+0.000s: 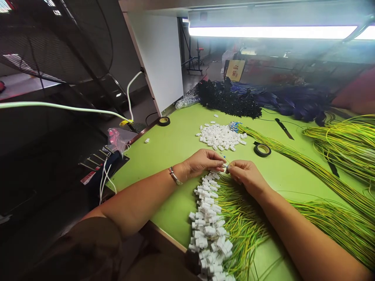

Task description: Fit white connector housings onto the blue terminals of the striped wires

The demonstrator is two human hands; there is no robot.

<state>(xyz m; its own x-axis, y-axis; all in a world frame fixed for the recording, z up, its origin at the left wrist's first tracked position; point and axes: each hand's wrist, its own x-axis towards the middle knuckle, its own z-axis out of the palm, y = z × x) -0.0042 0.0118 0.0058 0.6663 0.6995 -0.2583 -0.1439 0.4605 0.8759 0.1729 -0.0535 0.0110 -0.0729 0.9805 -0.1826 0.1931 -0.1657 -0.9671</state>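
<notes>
My left hand [203,160] and my right hand [246,174] meet fingertip to fingertip over the green table [172,144]. Both are closed in a pinch on a small white connector [225,165] with a thin wire end. Right below them lies a heap of yellow-green wires fitted with white connectors [209,222], running toward me. A bracelet [174,176] sits on my left wrist. A pile of loose white connectors [220,136] lies just beyond my hands.
A long bundle of yellow-green wires with blue tips [295,158] crosses the table to the right. Two black tape rolls [261,149] [164,121], a black knife [284,128], black and blue cable heaps [228,97] at the back, a fan [52,43] at left.
</notes>
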